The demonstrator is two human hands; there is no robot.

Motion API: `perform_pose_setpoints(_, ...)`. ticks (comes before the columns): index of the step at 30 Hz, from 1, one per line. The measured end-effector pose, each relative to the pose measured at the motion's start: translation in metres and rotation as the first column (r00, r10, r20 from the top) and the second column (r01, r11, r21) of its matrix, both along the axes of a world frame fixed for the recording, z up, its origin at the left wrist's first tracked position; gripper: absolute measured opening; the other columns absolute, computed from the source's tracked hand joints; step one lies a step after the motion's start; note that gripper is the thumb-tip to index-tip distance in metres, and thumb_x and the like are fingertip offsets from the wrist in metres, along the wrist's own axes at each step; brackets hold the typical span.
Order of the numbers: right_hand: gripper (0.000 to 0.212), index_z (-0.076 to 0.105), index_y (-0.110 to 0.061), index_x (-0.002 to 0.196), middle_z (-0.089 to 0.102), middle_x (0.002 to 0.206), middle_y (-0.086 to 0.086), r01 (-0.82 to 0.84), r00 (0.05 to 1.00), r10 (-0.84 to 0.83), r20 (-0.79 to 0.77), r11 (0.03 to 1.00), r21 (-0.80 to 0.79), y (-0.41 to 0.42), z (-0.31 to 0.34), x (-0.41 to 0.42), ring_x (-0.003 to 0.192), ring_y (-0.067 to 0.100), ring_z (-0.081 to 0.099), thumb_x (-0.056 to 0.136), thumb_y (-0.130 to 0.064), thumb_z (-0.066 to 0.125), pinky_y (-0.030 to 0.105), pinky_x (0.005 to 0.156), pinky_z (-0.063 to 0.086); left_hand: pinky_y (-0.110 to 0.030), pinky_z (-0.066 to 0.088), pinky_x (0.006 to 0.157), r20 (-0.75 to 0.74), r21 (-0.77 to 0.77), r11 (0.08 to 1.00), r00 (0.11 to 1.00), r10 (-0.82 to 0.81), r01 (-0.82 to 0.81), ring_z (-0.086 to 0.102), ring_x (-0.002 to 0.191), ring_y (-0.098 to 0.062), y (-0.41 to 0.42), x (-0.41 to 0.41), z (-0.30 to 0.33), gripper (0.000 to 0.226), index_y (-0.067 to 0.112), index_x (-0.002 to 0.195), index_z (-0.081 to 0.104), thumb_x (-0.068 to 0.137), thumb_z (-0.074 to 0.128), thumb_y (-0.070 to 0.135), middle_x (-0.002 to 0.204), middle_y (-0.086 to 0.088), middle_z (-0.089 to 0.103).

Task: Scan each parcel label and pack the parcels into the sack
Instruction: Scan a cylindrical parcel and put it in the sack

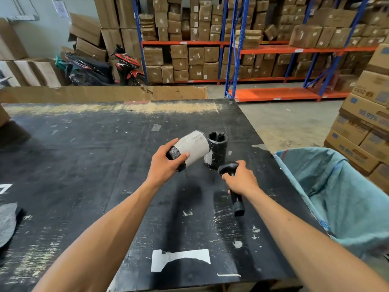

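The left hand [166,163] grips a cylindrical parcel wrapped in black plastic with a broad white paper label [190,149], fingers curled round its near end and thumb laid across the label. The parcel is lifted clear of the scratched black wooden desk [84,165] and tilted, its far end raised toward the right. Printed text shows on the label's upper far edge; it is too small to read.

The right hand [240,179] is closed round a black handheld barcode scanner [231,182]. The scanner's head sits at the far side of the fist, near the held parcel, and its handle projects from the near side of the hand, low over the desk.

A second black-wrapped cylindrical parcel [216,150] stands upright on the desk just beyond the scanner head, close beside the held parcel's right end. A white label strip shows on its lower left side.

A light blue woven sack [341,197] hangs open at the right edge of the desk, near the right forearm.

Torn white label remnants [181,259] adhere to the near part of the desk. Blue and orange racking stacked with brown cartons [210,49] lines the far wall, with a red and black motorcycle [124,66] parked at far left.
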State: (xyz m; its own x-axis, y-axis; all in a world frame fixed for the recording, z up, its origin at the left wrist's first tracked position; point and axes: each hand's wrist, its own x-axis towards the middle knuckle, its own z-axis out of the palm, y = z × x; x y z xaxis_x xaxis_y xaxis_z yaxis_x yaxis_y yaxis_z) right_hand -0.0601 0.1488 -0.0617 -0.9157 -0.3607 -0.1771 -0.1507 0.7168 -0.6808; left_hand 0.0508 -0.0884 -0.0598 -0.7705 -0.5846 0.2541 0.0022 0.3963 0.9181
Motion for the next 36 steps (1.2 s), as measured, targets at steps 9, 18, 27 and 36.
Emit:
perform_pose_setpoints(9,0.071,0.035,-0.016,0.154,0.058,0.143,0.018,0.007,0.999,-0.018,0.047,0.972,0.237,0.017,-0.027,0.002,0.130,0.041,0.057,0.096,-0.040,0.069,0.044,0.100,0.049,-0.030,0.056,0.098,-0.054,0.057,0.996,0.996,-0.064,0.067,0.063,0.112,0.002,0.047,-0.021,0.008,0.069,0.030,0.140,0.061,0.079,0.087,0.047,0.130,0.013,0.065)
perform_pose_setpoints(18,0.095,0.017,-0.024,0.166,0.048,0.157,0.016,-0.025,0.999,0.019,0.048,0.994,0.109,0.036,-0.003,-0.020,0.143,0.037,0.049,0.091,-0.059,0.064,0.048,0.113,0.043,-0.038,0.055,0.102,-0.098,0.108,0.991,0.993,-0.070,0.080,0.064,0.114,0.001,0.099,-0.063,0.014,0.067,0.028,0.141,0.061,0.081,0.087,0.042,0.131,0.011,0.066)
perform_pose_setpoints(27,0.102,0.034,-0.032,0.159,0.065,0.133,-0.002,0.264,0.964,-0.203,0.170,0.731,-0.629,0.084,0.046,-0.092,0.120,0.025,0.068,0.071,-0.073,0.063,0.051,0.106,0.054,-0.018,0.046,0.103,-0.126,0.034,0.984,0.977,-0.169,0.175,0.054,0.117,0.013,0.204,-0.144,0.020,0.078,0.031,0.146,0.051,0.079,0.088,0.038,0.133,0.011,0.055)
perform_pose_setpoints(36,0.089,0.018,-0.047,0.165,0.045,0.163,-0.004,0.295,0.935,-0.354,-0.020,0.808,-0.510,0.207,0.011,-0.208,0.144,0.027,0.049,0.093,-0.058,0.070,0.038,0.108,0.038,-0.036,0.053,0.101,0.064,0.025,0.883,0.881,-0.469,0.469,0.062,0.118,-0.008,0.309,-0.241,-0.022,0.075,0.033,0.147,0.046,0.081,0.081,0.023,0.134,0.009,0.059)
